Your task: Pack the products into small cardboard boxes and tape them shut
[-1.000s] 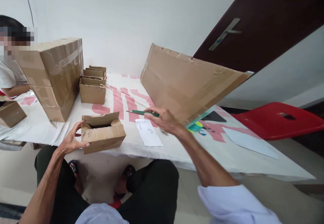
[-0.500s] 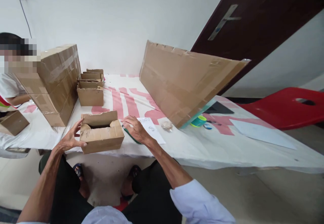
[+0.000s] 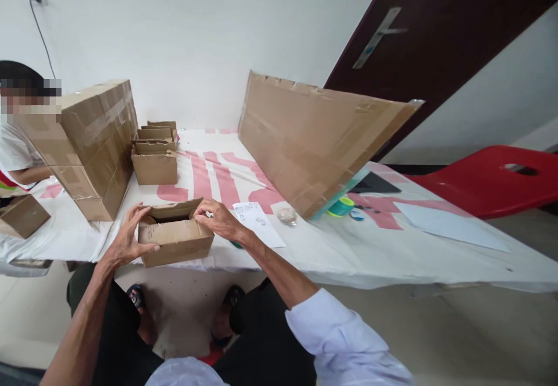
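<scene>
I judge the small cardboard box [image 3: 178, 251] at the near edge of the table [image 3: 357, 258] light, stiff-walled but crushable, best held by its ends, where my left hand [image 3: 126, 239] clasps one and my right hand [image 3: 221, 218] meets the other's top corner, pinching or touching I cannot tell.

Pale sleeve [image 3: 344, 339], trousers [image 3: 270, 339] possibly black

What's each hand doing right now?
Left hand: holding the cardboard box by its left end.
Right hand: curled at the box's top right corner; whether it grips cannot be told.
</scene>
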Tool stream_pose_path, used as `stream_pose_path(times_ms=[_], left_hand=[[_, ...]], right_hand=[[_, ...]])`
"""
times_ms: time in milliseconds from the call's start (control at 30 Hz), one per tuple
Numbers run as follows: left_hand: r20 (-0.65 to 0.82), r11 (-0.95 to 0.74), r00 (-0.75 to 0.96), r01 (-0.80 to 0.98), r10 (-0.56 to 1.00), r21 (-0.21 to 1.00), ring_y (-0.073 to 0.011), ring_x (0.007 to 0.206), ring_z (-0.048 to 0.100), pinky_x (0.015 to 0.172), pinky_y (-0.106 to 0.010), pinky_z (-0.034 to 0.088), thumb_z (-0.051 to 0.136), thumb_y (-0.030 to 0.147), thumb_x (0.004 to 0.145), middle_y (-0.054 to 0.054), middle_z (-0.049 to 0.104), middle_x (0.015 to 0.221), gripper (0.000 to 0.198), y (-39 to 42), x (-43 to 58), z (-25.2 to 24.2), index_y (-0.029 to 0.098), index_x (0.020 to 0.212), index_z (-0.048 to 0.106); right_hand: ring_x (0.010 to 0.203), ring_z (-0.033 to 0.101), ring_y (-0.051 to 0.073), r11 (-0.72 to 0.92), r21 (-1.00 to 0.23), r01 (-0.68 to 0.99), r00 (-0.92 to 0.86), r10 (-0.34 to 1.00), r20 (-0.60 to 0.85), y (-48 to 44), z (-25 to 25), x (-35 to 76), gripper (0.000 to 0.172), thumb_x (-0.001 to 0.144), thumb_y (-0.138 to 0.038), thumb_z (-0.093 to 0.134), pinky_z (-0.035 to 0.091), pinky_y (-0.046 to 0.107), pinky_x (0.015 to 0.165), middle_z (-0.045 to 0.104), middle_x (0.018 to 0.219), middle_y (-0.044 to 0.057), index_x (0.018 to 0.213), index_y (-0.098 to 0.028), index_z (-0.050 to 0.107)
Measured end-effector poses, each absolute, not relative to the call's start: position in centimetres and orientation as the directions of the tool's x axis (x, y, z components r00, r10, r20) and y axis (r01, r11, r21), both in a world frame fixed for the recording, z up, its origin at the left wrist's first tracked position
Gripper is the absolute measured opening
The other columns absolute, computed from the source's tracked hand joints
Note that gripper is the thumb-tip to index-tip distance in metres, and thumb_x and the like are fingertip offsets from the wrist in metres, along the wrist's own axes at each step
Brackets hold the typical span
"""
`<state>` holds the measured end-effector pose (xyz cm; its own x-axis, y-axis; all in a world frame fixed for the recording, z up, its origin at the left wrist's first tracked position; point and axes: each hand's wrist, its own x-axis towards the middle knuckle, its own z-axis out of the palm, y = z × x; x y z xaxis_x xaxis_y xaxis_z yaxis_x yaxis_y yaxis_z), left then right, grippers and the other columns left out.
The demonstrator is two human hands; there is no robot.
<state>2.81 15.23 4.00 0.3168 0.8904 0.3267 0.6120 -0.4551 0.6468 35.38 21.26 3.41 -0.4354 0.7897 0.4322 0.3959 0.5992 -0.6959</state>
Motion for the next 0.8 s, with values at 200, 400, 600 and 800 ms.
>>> stream_pose_path(times_ms=[200,400,600,800], left_hand=[[0.381,-0.506,0.336,0.633,0.861,0.586,-0.0403,0.154,0.044,0.127,-0.061,0.042,0.087,0.062,0.081,-0.015,0.042,0.163,0.076,15.3,3.9,4.5,0.031,0.146,0.062],[0.266,-0.394,0.296,0.587,0.917,0.707,-0.0425,0.151,0.047,0.128,-0.060,0.039,0.086,0.074,0.074,-0.017,0.048,0.158,0.091,16.0,3.0,3.8,0.026,0.148,0.063],[0.099,-0.229,0.291,0.458,0.951,0.859,-0.0478,0.162,0.032,0.127,-0.063,0.038,0.054,0.088,0.089,-0.013,0.048,0.169,0.087,16.7,1.5,3.7,0.027,0.150,0.065],[0.025,-0.260,0.406,0.535,0.913,0.804,-0.0488,0.164,0.027,0.125,-0.064,0.040,0.084,0.079,0.071,-0.016,0.033,0.178,0.115,17.0,1.5,4.2,0.028,0.167,0.045]], right_hand=[[0.090,0.066,0.022,0.684,-0.620,0.385,-0.412,0.728,0.548,20.6,2.8,35.2,0.018,0.095,-0.016,0.061,0.053,0.038,0.088,0.071,0.087,0.005,0.080,-0.023,0.069],[0.094,0.068,0.023,0.747,-0.492,0.447,-0.416,0.661,0.625,17.8,2.9,35.1,0.022,0.100,-0.013,0.053,0.056,0.039,0.089,0.072,0.094,0.007,0.088,-0.025,0.067],[0.100,0.068,0.025,0.869,-0.160,0.467,-0.489,0.405,0.773,11.9,2.6,36.2,0.015,0.099,-0.009,0.062,0.058,0.041,0.089,0.074,0.113,0.012,0.105,-0.022,0.067],[0.096,0.068,0.026,0.909,-0.140,0.394,-0.570,0.361,0.738,9.3,1.0,37.0,0.011,0.100,-0.021,0.067,0.058,0.042,0.084,0.075,0.103,0.010,0.110,-0.022,0.064]])
